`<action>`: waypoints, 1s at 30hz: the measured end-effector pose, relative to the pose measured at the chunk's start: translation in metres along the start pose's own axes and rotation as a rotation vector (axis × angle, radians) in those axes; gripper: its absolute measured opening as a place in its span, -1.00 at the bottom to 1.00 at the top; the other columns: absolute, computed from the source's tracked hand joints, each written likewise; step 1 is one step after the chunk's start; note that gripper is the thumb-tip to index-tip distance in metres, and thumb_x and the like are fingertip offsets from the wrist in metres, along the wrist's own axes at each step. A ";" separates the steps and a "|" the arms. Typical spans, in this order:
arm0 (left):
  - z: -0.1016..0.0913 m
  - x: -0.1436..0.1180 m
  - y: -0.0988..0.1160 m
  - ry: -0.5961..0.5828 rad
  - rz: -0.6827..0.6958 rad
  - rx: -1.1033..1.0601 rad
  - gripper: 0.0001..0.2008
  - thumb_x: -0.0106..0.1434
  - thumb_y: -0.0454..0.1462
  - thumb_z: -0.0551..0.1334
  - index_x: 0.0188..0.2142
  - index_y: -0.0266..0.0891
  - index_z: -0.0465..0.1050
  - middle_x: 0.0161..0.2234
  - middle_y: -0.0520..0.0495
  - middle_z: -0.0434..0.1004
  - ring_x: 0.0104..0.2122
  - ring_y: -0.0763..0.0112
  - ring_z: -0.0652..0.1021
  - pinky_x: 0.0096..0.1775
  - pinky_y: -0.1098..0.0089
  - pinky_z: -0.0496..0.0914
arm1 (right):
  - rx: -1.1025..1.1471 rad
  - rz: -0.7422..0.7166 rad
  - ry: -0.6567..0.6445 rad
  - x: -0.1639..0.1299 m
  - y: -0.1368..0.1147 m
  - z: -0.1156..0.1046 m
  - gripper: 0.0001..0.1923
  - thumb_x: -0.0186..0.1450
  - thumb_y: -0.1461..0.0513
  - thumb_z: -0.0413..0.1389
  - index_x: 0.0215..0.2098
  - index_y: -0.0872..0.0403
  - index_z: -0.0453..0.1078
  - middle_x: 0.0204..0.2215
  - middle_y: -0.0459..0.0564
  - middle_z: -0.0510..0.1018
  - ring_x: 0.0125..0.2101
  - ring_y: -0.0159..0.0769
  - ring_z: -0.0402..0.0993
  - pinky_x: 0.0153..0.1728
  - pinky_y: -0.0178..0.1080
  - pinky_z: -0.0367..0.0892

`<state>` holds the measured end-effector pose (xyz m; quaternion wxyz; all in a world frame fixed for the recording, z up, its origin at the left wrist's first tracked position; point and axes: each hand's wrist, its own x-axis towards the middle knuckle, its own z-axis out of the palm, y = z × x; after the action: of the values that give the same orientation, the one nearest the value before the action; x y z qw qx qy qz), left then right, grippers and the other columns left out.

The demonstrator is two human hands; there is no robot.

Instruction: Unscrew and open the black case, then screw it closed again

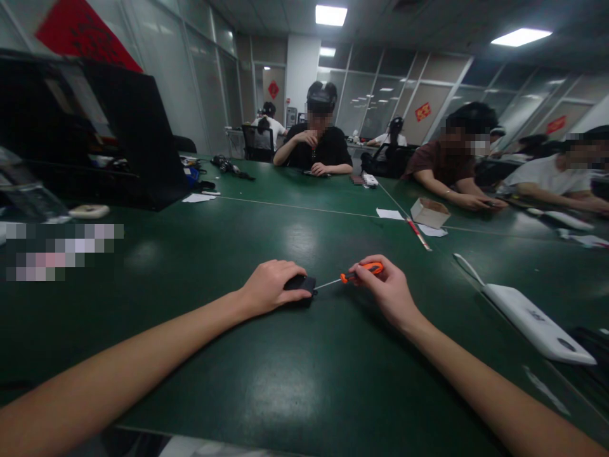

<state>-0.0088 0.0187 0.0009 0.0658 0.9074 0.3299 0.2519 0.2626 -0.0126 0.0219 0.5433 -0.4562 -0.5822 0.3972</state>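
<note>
On the green tabletop (285, 355), my left hand (272, 287) is closed around a small black box-like device (308, 285), pressing it against the surface. The fingers and thumb cover much of the device, so its exact kind does not show. My right hand (387, 289) grips a screwdriver (375, 269) with an orange and black handle, pinched between thumb and fingers. Its thin metal shaft points left, and the tip meets the right end of the device or sits right beside it. Whether it touches a screw is too small to tell.
To the right lies a white power bank (533, 320) with a strap. Farther back are an open cardboard box (429, 212), paper slips (390, 214) and a red-and-white strip (419, 235). A large black case (137, 139) stands at left. Several people sit around the tables.
</note>
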 end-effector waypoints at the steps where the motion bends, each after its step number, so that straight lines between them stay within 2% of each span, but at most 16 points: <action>1: 0.000 0.000 0.000 0.001 -0.003 -0.003 -0.54 0.31 0.09 0.14 -0.07 -0.23 0.46 -0.17 -0.18 0.59 -0.18 0.14 0.56 -0.12 0.23 0.35 | -0.031 0.000 -0.003 0.002 0.000 -0.003 -0.65 0.17 0.04 0.32 -0.27 0.10 0.39 -0.35 0.02 0.60 -0.38 -0.26 0.55 -0.32 -0.20 0.48; 6: 0.000 0.000 0.001 0.015 -0.005 -0.013 -0.55 0.31 0.08 0.15 -0.07 -0.23 0.46 -0.15 -0.17 0.59 -0.18 0.16 0.57 -0.11 0.23 0.36 | -0.180 0.001 -0.031 0.008 0.006 -0.011 -0.63 0.26 -0.05 0.18 -0.24 0.09 0.37 -0.35 0.03 0.58 -0.43 -0.28 0.52 -0.39 -0.22 0.44; 9: 0.000 -0.001 0.001 0.033 0.001 -0.020 -0.57 0.30 0.05 0.18 -0.08 -0.25 0.46 -0.17 -0.15 0.60 -0.20 0.18 0.57 -0.12 0.23 0.38 | -0.278 0.006 -0.131 0.004 0.010 -0.006 -0.66 0.30 -0.02 0.15 -0.26 0.10 0.42 -0.47 -0.03 0.54 -0.51 -0.31 0.47 -0.45 -0.26 0.37; 12: 0.001 -0.001 0.001 0.062 -0.006 -0.029 -0.59 0.30 0.03 0.20 -0.09 -0.25 0.46 -0.17 -0.14 0.60 -0.20 0.18 0.57 -0.13 0.23 0.39 | -0.383 -0.022 -0.276 -0.004 0.008 0.002 -0.74 0.25 0.05 0.23 -0.32 0.09 0.51 -0.50 -0.06 0.55 -0.50 -0.32 0.43 -0.43 -0.27 0.31; 14: 0.002 -0.002 0.001 0.080 -0.005 -0.036 -0.59 0.30 0.02 0.20 -0.08 -0.25 0.46 -0.16 -0.15 0.60 -0.19 0.18 0.58 -0.12 0.23 0.40 | -0.497 -0.100 -0.388 -0.009 0.004 0.005 -0.79 0.24 0.08 0.25 -0.29 0.07 0.54 -0.44 -0.06 0.58 -0.45 -0.30 0.45 -0.36 -0.26 0.30; 17: 0.003 -0.002 0.000 0.104 0.006 -0.055 -0.60 0.30 0.01 0.21 -0.08 -0.26 0.46 -0.15 -0.16 0.60 -0.18 0.19 0.58 -0.12 0.24 0.40 | -0.712 -0.281 -0.511 -0.014 0.001 0.006 -0.77 0.35 0.10 0.15 -0.15 0.07 0.49 -0.33 -0.02 0.59 -0.36 -0.27 0.49 -0.29 -0.25 0.31; 20: 0.002 -0.002 -0.001 0.112 0.023 -0.078 -0.61 0.29 0.01 0.22 -0.09 -0.25 0.46 -0.17 -0.15 0.60 -0.19 0.21 0.58 -0.12 0.26 0.39 | -0.844 -0.421 -0.479 -0.014 0.001 0.003 -0.75 0.41 0.12 0.07 -0.06 0.10 0.43 -0.24 0.05 0.57 -0.29 -0.23 0.50 -0.24 -0.24 0.35; 24: 0.002 -0.003 0.004 0.072 0.070 -0.098 -0.60 0.30 0.02 0.21 -0.10 -0.26 0.46 -0.21 -0.14 0.60 -0.23 0.24 0.57 -0.16 0.29 0.38 | -0.970 -0.537 -0.416 -0.013 0.003 0.001 -0.73 0.44 0.14 0.03 -0.02 0.12 0.41 -0.24 0.08 0.54 -0.31 -0.23 0.48 -0.25 -0.24 0.36; 27: 0.002 -0.003 0.009 0.044 0.104 -0.115 -0.58 0.29 0.03 0.21 -0.08 -0.26 0.46 -0.22 -0.15 0.59 -0.24 0.24 0.57 -0.18 0.30 0.37 | -1.043 -0.586 -0.427 -0.015 0.003 0.004 -0.73 0.45 0.14 0.01 -0.01 0.12 0.41 -0.26 0.08 0.53 -0.33 -0.23 0.47 -0.29 -0.24 0.36; 30: 0.003 -0.004 0.013 0.026 0.134 -0.144 -0.54 0.26 0.04 0.24 -0.05 -0.27 0.46 -0.20 -0.16 0.60 -0.23 0.22 0.57 -0.17 0.30 0.38 | -1.008 -0.577 -0.467 -0.016 0.002 0.008 -0.74 0.46 0.16 0.00 -0.02 0.12 0.41 -0.26 0.08 0.54 -0.32 -0.22 0.48 -0.29 -0.23 0.37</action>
<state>-0.0023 0.0062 0.0001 0.1096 0.9170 0.2503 0.2907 0.2550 -0.0270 0.0146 0.2053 -0.3819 -0.9011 0.0001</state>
